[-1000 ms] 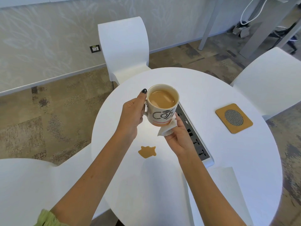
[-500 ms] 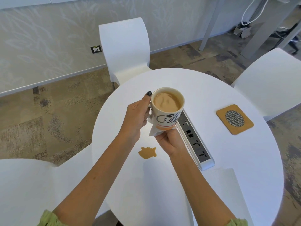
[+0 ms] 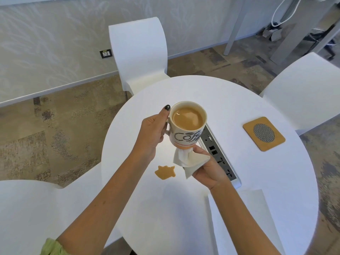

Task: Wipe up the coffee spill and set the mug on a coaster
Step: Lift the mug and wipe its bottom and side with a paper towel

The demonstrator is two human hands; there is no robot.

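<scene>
Gripping the mug (image 3: 186, 126) handle, left hand (image 3: 150, 133) lifts it; right hand (image 3: 207, 170) fingers (image 3: 199, 150) pinch a napkin (image 3: 185, 159) beneath.

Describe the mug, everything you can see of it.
The mug is a cream, ceramic-looking cup with black lettering and an orange band near its base. It is nearly full of milky coffee, upright, lifted clear of the table. The left hand grips its handle side; the right hand presses a white napkin against its bottom.

Left hand (image 3: 150, 133) holds mug (image 3: 186, 126); right hand (image 3: 207, 168) presses napkin (image 3: 185, 159) beneath (spill (image 3: 165, 172) remains).
</scene>
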